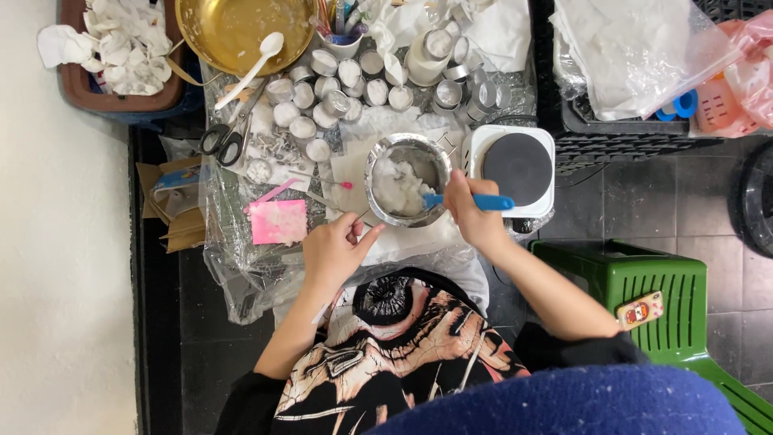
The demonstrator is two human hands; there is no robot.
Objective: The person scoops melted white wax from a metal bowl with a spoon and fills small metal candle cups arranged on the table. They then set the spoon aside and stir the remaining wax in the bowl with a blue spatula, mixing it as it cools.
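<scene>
Nearest, the left hand (334,251) rests at the desk's (233,266) near edge, fingers loosely curled, thumb and forefinger pinching a thin stick (361,216). Right hand (471,211) grips a blue tool (475,201), fingers wrapped round the handle, tip down in the metal pot (407,179) of white wax. Just left lies a pink square pad (279,221); just right, a white hotplate (515,167). Scissors (227,138) further left. Far side, small tins (322,101) crowd in, a gold bowl (241,28) behind. Green stool (660,298) at right.
</scene>
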